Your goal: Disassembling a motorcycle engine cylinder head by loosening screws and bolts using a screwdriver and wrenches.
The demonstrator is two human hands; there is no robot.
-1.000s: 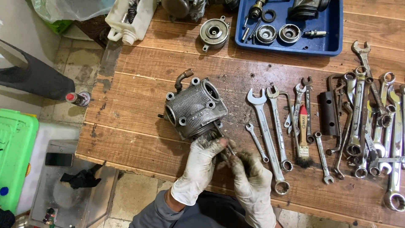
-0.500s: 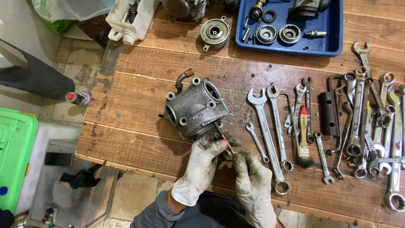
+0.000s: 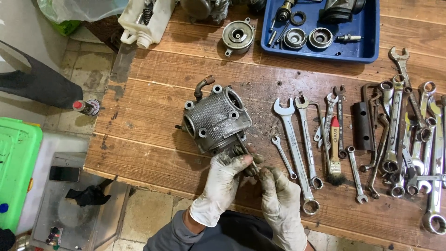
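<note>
The grey engine cylinder (image 3: 215, 120) lay on its side near the front edge of the wooden bench (image 3: 148, 93), its long stud (image 3: 246, 153) pointing at you. Your left hand (image 3: 223, 183) pinched that stud while your right hand (image 3: 278, 200) closed narrowly beside it, seemingly steadying. The spanners (image 3: 297, 148) lay in a row just to the right, within easy reach.

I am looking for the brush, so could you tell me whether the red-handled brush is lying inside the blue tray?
No, the red-handled brush lies on the wooden table among the wrenches, well below the blue tray.
</note>
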